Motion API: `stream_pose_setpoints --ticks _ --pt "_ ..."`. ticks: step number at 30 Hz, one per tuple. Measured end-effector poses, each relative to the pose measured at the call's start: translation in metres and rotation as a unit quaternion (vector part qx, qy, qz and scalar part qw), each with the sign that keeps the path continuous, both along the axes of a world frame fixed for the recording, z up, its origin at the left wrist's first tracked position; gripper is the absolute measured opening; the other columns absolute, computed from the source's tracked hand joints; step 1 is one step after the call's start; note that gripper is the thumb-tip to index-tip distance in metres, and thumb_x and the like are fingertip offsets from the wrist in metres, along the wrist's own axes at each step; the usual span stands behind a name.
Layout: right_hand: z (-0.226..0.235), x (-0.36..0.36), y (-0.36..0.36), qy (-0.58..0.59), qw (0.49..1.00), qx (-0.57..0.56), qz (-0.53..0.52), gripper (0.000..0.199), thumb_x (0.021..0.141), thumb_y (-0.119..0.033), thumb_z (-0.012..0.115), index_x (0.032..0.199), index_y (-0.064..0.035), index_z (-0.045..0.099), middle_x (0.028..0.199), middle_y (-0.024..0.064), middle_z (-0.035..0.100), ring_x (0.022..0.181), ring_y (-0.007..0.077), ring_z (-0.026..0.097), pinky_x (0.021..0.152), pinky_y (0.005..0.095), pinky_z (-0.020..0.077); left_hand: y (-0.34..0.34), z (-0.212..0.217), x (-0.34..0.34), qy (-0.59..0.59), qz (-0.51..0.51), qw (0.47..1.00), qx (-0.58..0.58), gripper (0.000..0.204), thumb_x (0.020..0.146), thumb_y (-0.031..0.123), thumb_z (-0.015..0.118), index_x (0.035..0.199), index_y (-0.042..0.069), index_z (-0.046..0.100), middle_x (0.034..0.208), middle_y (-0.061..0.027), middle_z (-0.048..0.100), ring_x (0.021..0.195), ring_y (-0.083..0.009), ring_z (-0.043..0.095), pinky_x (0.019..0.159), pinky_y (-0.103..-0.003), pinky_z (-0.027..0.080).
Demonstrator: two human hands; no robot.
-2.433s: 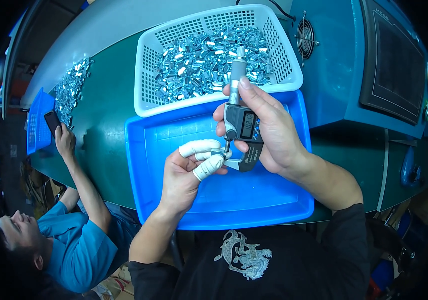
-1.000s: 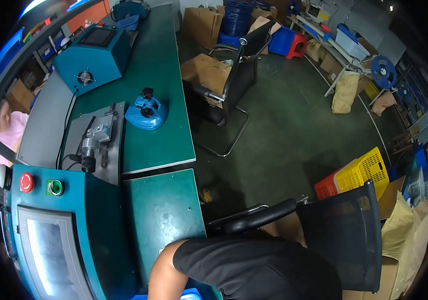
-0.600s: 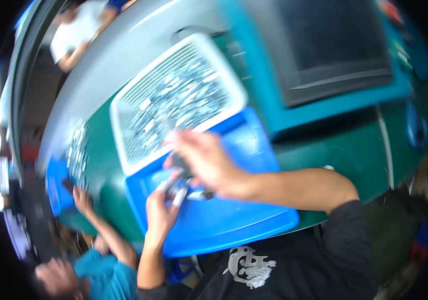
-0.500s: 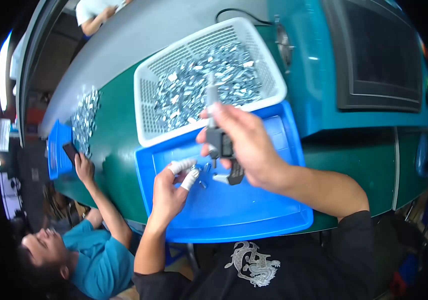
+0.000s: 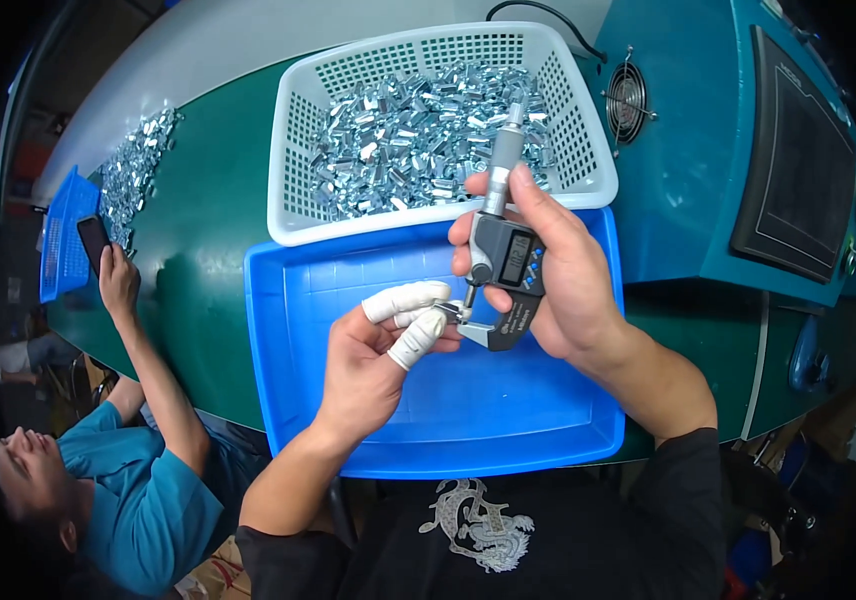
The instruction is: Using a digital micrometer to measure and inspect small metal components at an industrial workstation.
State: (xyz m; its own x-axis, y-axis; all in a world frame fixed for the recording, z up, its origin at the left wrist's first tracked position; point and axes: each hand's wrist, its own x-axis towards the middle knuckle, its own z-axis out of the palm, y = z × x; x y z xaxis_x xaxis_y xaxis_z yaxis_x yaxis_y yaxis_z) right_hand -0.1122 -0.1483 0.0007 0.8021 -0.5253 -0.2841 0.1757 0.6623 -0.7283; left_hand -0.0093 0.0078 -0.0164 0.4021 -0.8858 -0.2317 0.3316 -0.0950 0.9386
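at mid-frame, the left hand (image 5: pixel 360 375) pinches a metal part (image 5: pixel 450 310) at the micrometer (image 5: pixel 493 240), round which the right hand (image 5: pixel 576 285) is curled. under them sits a tray (image 5: pixel 508 410); at top centre, a basket (image 5: pixel 348 230) holds small metal pieces (image 5: pixel 428 140).

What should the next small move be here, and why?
Probably a gentle turn of the micrometer's barrel by the right hand: its thumb lies beside the barrel, and the left hand pinches a small metal part at the micrometer's measuring gap. Whether both faces touch the part is too small to tell.
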Motion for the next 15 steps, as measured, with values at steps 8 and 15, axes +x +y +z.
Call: stream_pose_setpoints --ticks 8,15 --pt "-0.0050 0.0001 0.0005 -0.024 0.999 0.026 -0.011 0.049 0.099 -0.042 0.036 0.125 -0.0012 0.044 0.087 0.0121 0.061 0.071 0.0142 0.062 0.044 0.0223 0.0442 -0.0015 -0.0027 0.0001 0.043 0.004 0.999 -0.009 0.025 0.089 0.004 0.059 0.113 -0.001 0.058 0.097 -0.0114 0.065 0.085 -0.0190 0.065 0.077 -0.031 0.056" --pt "-0.0032 0.0013 0.0014 0.005 1.000 0.004 -0.012 0.036 0.099 -0.039 0.036 0.112 -0.0065 0.047 0.087 0.0117 0.061 0.072 0.0151 0.062 0.042 0.0212 0.0429 -0.0018 -0.0030 -0.0005 0.043 0.004 0.999 -0.013 0.025 0.089 0.004 0.059 0.113 -0.001 0.058 0.098 -0.0102 0.065 0.088 -0.0177 0.064 0.077 -0.032 0.057"
